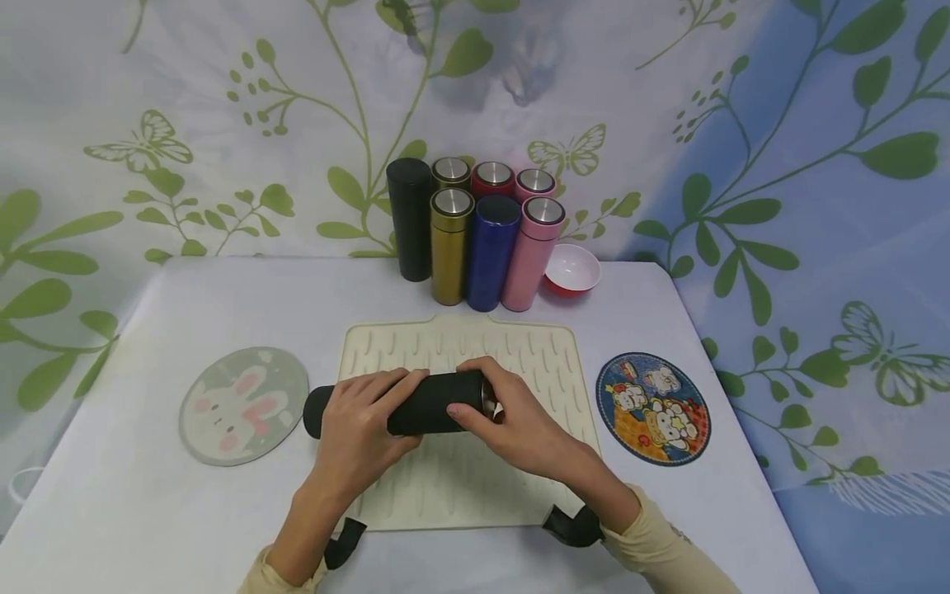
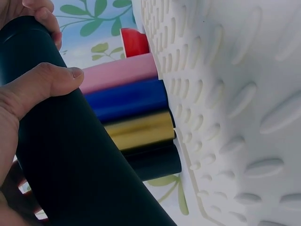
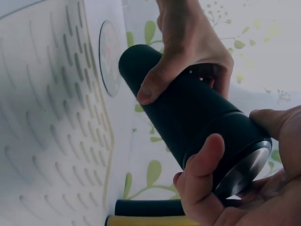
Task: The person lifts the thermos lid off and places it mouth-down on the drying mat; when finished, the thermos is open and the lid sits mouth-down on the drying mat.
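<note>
A black thermos bottle (image 1: 434, 404) lies sideways in the air over the cream ridged mat (image 1: 482, 495). My left hand (image 1: 364, 425) grips its body, thumb along the near side in the left wrist view. At the other end my right hand (image 1: 523, 425) holds the cap with curled fingers and thumb. The right wrist view shows the cap's silver top (image 3: 244, 172) facing the right palm, and a thin seam between cap and body.
Behind the mat stand several upright thermos bottles, among them a black one (image 1: 411, 219), a gold one (image 1: 449, 260), a blue one (image 1: 490, 260) and a pink one (image 1: 529, 264). A red-and-white bowl (image 1: 573, 268) sits beside them. Round coasters flank the mat: a rabbit one (image 1: 241, 404) left, a colourful one (image 1: 653, 408) right.
</note>
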Action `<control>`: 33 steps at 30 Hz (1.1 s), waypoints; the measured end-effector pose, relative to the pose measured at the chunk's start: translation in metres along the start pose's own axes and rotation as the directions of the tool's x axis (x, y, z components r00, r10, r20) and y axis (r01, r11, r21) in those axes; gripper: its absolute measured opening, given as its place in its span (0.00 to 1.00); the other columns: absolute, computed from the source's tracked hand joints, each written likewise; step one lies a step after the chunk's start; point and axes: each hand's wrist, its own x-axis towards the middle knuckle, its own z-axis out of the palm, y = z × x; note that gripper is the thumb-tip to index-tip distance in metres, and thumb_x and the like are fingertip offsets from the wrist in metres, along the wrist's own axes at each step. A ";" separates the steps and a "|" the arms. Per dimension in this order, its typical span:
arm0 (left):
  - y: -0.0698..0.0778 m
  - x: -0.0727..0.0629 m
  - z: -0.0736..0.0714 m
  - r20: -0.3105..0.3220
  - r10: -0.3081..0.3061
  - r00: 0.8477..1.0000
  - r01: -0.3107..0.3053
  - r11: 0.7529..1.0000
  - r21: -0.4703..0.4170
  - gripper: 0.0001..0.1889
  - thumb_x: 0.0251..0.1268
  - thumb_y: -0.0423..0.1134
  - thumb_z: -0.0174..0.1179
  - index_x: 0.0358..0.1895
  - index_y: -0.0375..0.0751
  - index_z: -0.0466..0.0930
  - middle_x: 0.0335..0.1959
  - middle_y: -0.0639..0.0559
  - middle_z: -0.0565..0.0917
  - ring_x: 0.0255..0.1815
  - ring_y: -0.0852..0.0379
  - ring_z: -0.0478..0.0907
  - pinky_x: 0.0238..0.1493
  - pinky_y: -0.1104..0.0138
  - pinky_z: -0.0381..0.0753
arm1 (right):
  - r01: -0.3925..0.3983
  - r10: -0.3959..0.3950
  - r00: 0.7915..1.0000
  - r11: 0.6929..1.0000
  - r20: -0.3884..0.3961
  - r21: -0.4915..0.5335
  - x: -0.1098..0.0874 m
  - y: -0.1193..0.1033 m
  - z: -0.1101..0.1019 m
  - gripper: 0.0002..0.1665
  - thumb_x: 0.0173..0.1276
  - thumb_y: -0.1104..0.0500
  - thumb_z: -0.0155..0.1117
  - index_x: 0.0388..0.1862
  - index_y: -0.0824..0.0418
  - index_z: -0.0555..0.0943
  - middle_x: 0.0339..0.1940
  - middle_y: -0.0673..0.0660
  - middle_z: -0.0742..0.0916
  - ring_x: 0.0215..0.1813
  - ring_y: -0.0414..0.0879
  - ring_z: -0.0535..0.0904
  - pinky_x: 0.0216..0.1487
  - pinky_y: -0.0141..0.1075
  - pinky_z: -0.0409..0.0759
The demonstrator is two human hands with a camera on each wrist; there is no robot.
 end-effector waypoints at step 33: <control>-0.003 0.001 -0.001 0.074 -0.032 0.997 0.033 0.999 -0.014 0.41 0.29 0.40 0.85 0.60 0.50 0.83 0.51 0.47 0.86 0.52 0.43 0.80 0.50 0.49 0.76 | 0.323 -0.321 0.946 0.932 0.041 -0.162 -0.002 0.019 0.002 0.31 0.69 0.55 0.70 0.66 0.57 0.68 0.54 0.53 0.77 0.42 0.43 0.74 0.33 0.34 0.78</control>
